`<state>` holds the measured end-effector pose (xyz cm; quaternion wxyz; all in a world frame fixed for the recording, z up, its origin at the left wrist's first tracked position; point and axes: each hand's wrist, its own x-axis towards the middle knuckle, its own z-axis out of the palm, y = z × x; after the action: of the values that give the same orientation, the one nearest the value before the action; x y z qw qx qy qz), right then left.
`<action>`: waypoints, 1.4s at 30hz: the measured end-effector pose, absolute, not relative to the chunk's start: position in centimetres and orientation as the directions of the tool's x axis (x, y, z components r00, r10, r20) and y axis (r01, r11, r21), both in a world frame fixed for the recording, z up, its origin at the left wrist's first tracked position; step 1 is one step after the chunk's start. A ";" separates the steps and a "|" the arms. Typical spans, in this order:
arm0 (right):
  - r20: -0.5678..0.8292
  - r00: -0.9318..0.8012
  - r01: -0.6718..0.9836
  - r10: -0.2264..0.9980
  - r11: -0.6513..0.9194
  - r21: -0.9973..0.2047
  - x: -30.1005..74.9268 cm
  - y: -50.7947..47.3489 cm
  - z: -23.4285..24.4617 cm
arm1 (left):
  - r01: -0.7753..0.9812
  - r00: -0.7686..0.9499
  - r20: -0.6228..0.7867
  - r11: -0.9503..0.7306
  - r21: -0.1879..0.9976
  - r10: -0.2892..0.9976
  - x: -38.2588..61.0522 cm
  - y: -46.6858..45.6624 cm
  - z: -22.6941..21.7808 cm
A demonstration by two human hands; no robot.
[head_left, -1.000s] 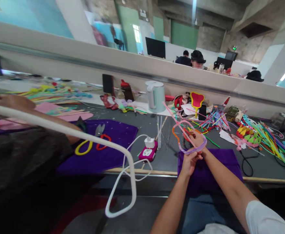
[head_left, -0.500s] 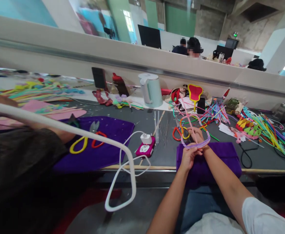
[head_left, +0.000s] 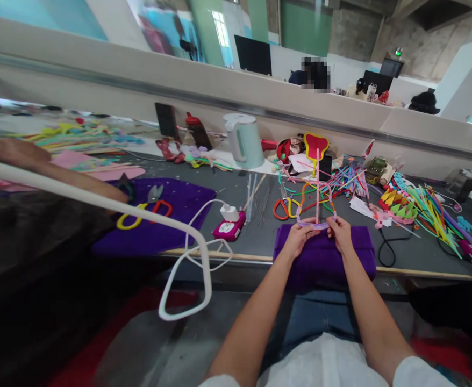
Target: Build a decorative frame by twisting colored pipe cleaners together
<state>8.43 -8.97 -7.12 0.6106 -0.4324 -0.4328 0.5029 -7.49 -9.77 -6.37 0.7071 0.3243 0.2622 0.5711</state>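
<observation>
Between my two hands is a pipe-cleaner loop (head_left: 319, 226), lilac along its near side and pink toward the far side, with a straight pink stem running up across it. My left hand (head_left: 301, 238) pinches the near lilac edge at its left. At the right end of that edge, my right hand (head_left: 340, 232) has its fingertips closed on the lilac strand. Both wrists rest over a folded purple cloth (head_left: 324, 258) at the table's front edge. Just beyond my left hand lie scissors (head_left: 281, 209) with red and yellow handles, partly among coloured pipe cleaners.
A co-worker's arm (head_left: 74, 177) reaches in at left, beside a purple mat (head_left: 179, 215) with scissors (head_left: 155, 211). A white bar (head_left: 99, 199) crosses in front. A pink power socket (head_left: 230, 226), kettle (head_left: 244, 140) and pipe-cleaner bundles (head_left: 433, 215) stand about.
My hands have drawn apart from a crossed position to opposite ends of the loop's near edge. The pink stem now stands straighter. At left, the co-worker's hand has come into clearer view.
</observation>
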 end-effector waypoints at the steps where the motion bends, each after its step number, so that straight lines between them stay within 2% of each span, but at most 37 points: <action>1: 0.092 0.128 -0.249 0.987 0.122 -0.961 8.4 -8.8 -7.2 | -0.637 0.238 -0.030 0.179 0.749 0.971 -7.6 -9.4 -6.2; 4: 0.097 0.155 -0.277 0.983 0.138 -0.951 8.3 -8.2 -7.4 | -0.565 0.266 -0.104 0.243 0.788 0.958 -7.6 -8.1 -5.7; 8: 0.117 0.205 -0.324 0.972 0.180 -0.929 8.3 -7.8 -7.8 | -0.460 0.225 -0.129 0.222 0.860 0.966 -6.3 -6.8 -5.6; 13: 0.115 0.300 -0.374 0.947 0.228 -0.899 8.2 -7.8 -8.1 | -0.490 0.141 -0.095 0.153 0.858 0.985 -4.9 -6.6 -6.5; 21: 0.001 0.445 -0.479 0.896 0.238 -0.845 8.7 -7.6 -8.4 | -0.563 0.191 -0.017 0.124 0.817 0.981 -5.6 -7.0 -7.0; 26: -0.042 0.423 -0.521 0.905 0.205 -0.828 9.8 -5.6 -7.1 | -0.586 0.178 -0.032 0.132 0.800 0.983 -5.8 -7.5 -7.0; 33: -0.101 0.315 -0.582 0.944 0.108 -0.806 12.8 3.6 -3.4 | -0.607 0.173 -0.079 0.170 0.777 0.982 -6.1 -8.2 -6.8; 37: -0.172 0.277 -0.612 0.946 0.036 -0.790 13.8 8.7 -3.0 | -0.618 0.182 -0.115 0.205 0.759 0.977 -6.3 -8.3 -6.6; 42: -0.172 0.281 -0.604 0.944 0.035 -0.796 14.1 12.6 -3.2 | -0.606 0.188 -0.139 0.227 0.762 0.972 -6.5 -8.3 -6.6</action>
<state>14.12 12.59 -3.20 0.6884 -0.4083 -0.2084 0.5621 -6.53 -8.34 -6.62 0.7154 0.2871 0.3186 0.5516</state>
